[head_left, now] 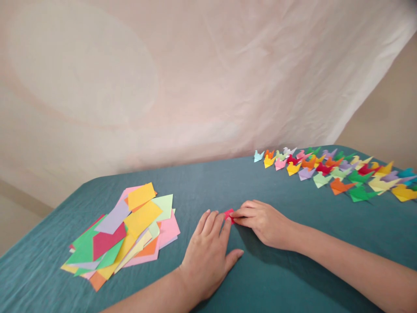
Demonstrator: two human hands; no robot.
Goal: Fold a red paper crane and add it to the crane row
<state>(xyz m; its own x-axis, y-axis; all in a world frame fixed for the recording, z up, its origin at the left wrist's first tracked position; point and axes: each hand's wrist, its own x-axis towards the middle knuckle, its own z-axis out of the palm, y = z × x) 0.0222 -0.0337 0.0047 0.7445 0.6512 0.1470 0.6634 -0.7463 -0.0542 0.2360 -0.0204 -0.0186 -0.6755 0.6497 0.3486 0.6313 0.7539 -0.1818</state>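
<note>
While I watch from afar through the head camera, with the small red paper [230,214] at the centre of my dial, both hands are right on it! It lies on the blue-green cloth [208,184], partly covered by fingers, too small for me to read its folds. Between seven and eight o'clock sits my left hand [209,248], palm down and spread flat, fingers stretched towards the paper, index fingertip touching it, thumb splayed off at five o'clock. Over at three, my right hand [265,222] has thumb and finger drawn narrow, pinching the paper on its three o'clock side, the other fingers curled alongside. Just below nine o'clock, near the left hand, I get a loose pile of coloured sheets [112,240]: yellow, green, pink, lilac, orange, deep red, overlapping at all angles. And out between two and three, what a flock: folded paper birds [324,168] in slanting rows, many colours, reaching to the picture's edge, while pale fabric [208,87] hangs behind at twelve
</note>
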